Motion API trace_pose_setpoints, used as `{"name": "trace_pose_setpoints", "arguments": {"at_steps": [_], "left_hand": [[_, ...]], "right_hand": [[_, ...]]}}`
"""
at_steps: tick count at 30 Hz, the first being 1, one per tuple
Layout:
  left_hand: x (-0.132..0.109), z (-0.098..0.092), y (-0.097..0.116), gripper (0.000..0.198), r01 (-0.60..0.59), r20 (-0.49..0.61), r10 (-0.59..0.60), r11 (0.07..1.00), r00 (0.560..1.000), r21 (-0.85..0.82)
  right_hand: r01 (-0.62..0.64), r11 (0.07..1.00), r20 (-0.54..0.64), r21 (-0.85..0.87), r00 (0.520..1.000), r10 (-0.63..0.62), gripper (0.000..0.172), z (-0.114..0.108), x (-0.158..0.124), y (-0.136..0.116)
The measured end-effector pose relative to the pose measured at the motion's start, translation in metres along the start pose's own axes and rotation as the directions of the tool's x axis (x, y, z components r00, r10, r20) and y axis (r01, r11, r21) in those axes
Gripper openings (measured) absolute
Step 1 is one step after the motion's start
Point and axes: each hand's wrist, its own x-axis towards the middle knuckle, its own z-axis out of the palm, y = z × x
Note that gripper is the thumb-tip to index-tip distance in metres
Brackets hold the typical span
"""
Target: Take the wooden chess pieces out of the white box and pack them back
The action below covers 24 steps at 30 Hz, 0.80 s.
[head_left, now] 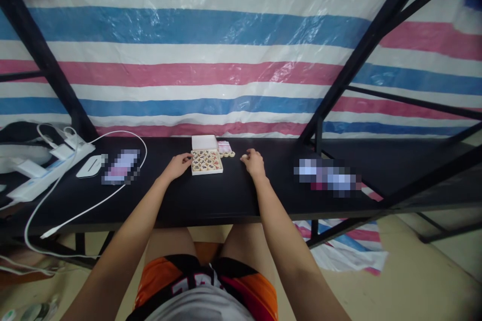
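Observation:
A white box (207,171) sits on the black table, filled with several round, pale Chinese chess pieces (207,159) bearing dark and red characters. Against its upper left edge my left hand (179,165) is closed, fingertips at the box's side. My right hand (254,162) is to the right, above or on the table, its fingers pinched on a small pale round Chinese chess piece (244,156). Between the box and that hand, a few more pieces (229,154) lie in front of a pink and white packet or paper (225,147). Behind the box is its white lid (204,142).
To the left on the black table (222,200) are a blurred phone-like object (121,166), a white flat device (89,166), a power strip (45,173) and a looping white cable (145,153). Another blurred item (327,175) lies right. Black metal posts (339,75) flank a striped sheet (203,25).

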Motion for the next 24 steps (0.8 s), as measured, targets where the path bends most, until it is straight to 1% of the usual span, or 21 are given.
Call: {"name": "trace_pose_setpoints", "arguments": {"at_steps": [4,6,8,11,13,16,19,24], "left_hand": [[0.000,0.000,0.000,0.038,0.007,-0.002,-0.007,1.000,1.000,0.000],[0.000,0.001,-0.001,0.038,0.008,0.000,-0.008,1.000,1.000,0.003],[0.000,0.001,-0.001,0.038,0.009,0.003,-0.009,1.000,1.000,0.002],[0.000,0.001,0.000,0.038,0.012,0.003,-0.012,1.000,1.000,-0.004],[0.000,0.000,0.000,0.037,0.014,0.001,-0.014,1.000,1.000,-0.005],[0.000,0.000,0.001,0.037,0.015,0.005,-0.015,1.000,1.000,0.000],[0.000,0.000,0.001,0.038,0.012,0.003,-0.012,1.000,1.000,0.003],[0.000,0.000,0.001,0.037,0.027,0.000,-0.027,1.000,1.000,0.007]], "right_hand": [[0.010,0.998,0.018,0.063,1.000,-0.011,0.026,0.005,0.002,0.003],[0.019,0.998,0.017,0.055,1.000,-0.020,0.021,0.004,0.002,0.003],[0.036,0.999,0.000,0.011,0.999,-0.036,0.018,0.001,-0.001,0.000],[0.057,0.995,-0.037,-0.076,0.998,-0.060,0.020,-0.005,-0.005,-0.007],[0.088,0.988,-0.037,-0.129,0.995,-0.093,0.023,-0.007,-0.007,-0.011],[0.141,0.974,0.007,-0.177,0.990,-0.142,0.027,-0.006,-0.008,-0.015],[0.169,0.964,0.060,-0.204,0.985,-0.159,0.030,-0.002,-0.008,-0.016],[0.192,0.952,0.065,-0.239,0.981,-0.182,0.034,0.002,-0.009,-0.015]]}}
